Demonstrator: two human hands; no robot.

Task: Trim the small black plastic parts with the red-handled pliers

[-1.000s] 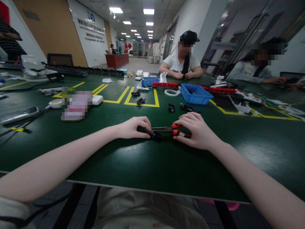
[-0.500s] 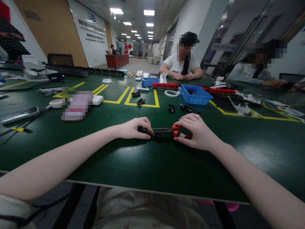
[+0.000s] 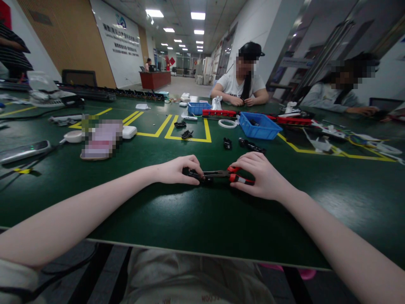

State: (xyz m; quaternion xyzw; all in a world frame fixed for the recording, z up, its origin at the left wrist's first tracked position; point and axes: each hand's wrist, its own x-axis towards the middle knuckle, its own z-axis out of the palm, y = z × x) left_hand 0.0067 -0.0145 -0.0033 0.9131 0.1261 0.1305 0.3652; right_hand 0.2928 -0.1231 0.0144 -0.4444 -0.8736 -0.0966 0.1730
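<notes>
Head view: forward and down across a green table [image 3: 202,228].
Left hand [image 3: 179,170]: pinching a black part [image 3: 208,179] between thumb and fingers, low at the tabletop, likely to brace it against slipping.
Right hand [image 3: 262,175]: curled around the red-and-black grips of pliers [image 3: 225,173], apparently to aim the long nose leftward.
Meeting point: plier tips right at the left fingertips; biting or merely touching, cannot tell.
Black part: between both hands, partly hidden by the left fingers.
Loose black pieces [image 3: 227,143]: just beyond the right hand, perhaps for easy reach.
Blue bin [image 3: 262,133]: behind those pieces, probably for keeping small items together.
</notes>
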